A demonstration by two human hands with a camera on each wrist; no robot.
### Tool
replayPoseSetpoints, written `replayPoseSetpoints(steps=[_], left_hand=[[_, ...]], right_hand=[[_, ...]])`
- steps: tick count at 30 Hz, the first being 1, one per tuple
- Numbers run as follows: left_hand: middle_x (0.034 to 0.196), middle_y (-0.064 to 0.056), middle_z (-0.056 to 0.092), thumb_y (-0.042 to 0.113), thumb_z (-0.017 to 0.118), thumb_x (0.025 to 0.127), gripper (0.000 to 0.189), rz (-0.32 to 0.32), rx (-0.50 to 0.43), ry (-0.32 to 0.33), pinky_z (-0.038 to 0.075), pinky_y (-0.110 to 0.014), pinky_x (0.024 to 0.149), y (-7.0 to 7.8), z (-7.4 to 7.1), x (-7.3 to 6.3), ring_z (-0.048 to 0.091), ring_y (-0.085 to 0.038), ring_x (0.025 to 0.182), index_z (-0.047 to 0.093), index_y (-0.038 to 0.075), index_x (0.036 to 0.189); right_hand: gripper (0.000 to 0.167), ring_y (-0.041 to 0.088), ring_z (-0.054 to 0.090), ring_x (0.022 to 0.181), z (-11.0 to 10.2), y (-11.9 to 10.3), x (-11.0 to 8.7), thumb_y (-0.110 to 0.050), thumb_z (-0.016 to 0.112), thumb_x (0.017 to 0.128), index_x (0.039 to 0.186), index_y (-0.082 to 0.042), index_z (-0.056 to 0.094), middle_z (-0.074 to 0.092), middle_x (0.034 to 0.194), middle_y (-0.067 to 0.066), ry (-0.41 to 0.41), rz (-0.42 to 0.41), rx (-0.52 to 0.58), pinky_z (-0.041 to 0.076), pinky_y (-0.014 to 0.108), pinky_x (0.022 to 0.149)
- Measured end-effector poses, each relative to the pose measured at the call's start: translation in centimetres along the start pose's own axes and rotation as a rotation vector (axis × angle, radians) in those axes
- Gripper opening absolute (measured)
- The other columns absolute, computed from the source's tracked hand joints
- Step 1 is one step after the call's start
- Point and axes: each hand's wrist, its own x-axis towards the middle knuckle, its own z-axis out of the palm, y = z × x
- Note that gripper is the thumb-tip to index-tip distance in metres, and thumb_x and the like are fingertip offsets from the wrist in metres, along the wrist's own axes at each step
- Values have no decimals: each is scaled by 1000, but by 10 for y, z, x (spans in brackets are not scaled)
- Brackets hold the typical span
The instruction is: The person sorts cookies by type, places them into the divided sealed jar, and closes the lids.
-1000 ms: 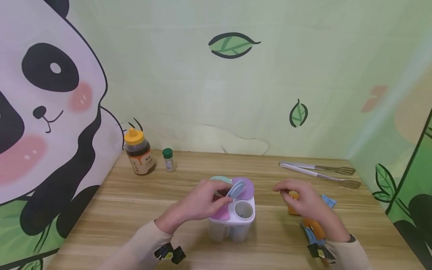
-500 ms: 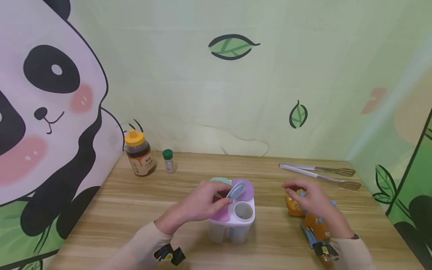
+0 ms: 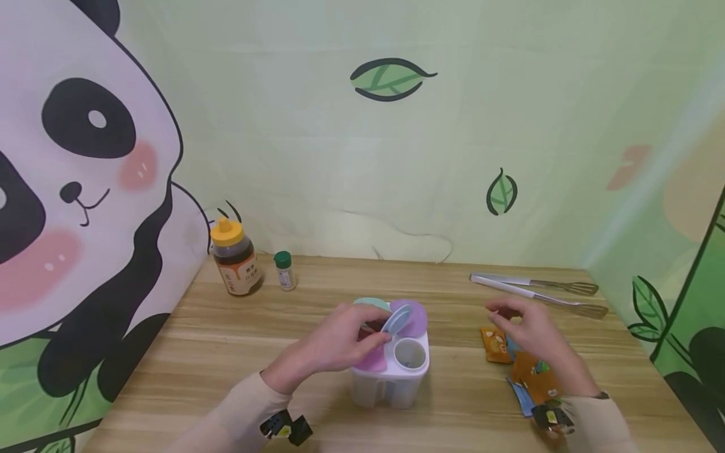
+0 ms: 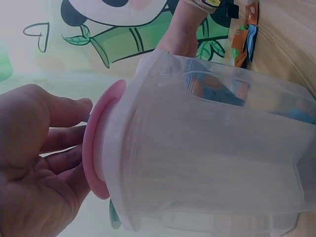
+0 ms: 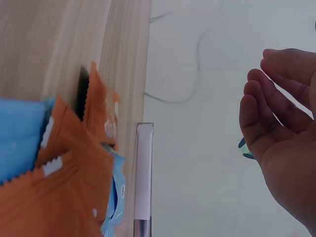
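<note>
My left hand [image 3: 334, 340] pinches a light blue round lid [image 3: 401, 319], tilted up above a white four-hole box [image 3: 391, 391]. The round hole [image 3: 410, 353] at the box's near right is uncovered. Green [image 3: 370, 302], purple [image 3: 416, 318] and pink [image 3: 374, 360] lids cover the other places. Through the clear wall in the left wrist view, a blue packet [image 4: 212, 91] shows inside. My right hand [image 3: 529, 324] hovers over a pile of orange packets [image 3: 532, 377] and blue packets [image 3: 522, 397]; its fingers are loosely bent and hold nothing.
A honey bottle [image 3: 238, 264] with a yellow cap and a small green-capped shaker [image 3: 285, 272] stand at the back left. Tongs [image 3: 523, 292] with white handles and slotted metal heads lie at the back right. A printed cloth wall [image 3: 317, 157] rises behind the table.
My right hand has moved right, away from the box and over the packets. The left hand still holds the blue lid in the same place.
</note>
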Motion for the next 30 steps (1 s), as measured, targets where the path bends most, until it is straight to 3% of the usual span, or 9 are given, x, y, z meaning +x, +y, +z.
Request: replayPoseSetpoints(steps=[4,13,19,30], left_hand=[[108,-6,71,13,65,94,26,-2,-7,-2,54,-16,82,0,1,0,69,-12,96,67,6,119],[107,-6,71,13,65,93,26,-4,-13,1,54,-16,81,1,1,0,69,-13,96,67,5,118],[106,-6,71,13,65,93,25,5,3,4,55,-16,81,1,0,0,69,-13,95,67,6,118],[105,-5,71,13,65,93,25,9,2,11,55,-16,81,0,1,0,69,-12,95,67,6,117]], right_hand=[[14,9,63,77,-1,3,-1,-4,73,85,99,-6,73,72,87,2,9,34,-31,55,24,65],[16,19,62,83,-5,14,-5,-10,70,89,105,-6,72,70,91,4,-51,164,-55,52,23,66],[18,17,60,79,-5,23,-7,-7,69,90,107,-3,71,69,89,6,-70,190,-79,50,22,62],[23,20,62,82,-6,44,-13,-4,66,90,112,3,68,70,97,13,-130,215,-89,52,25,67]])
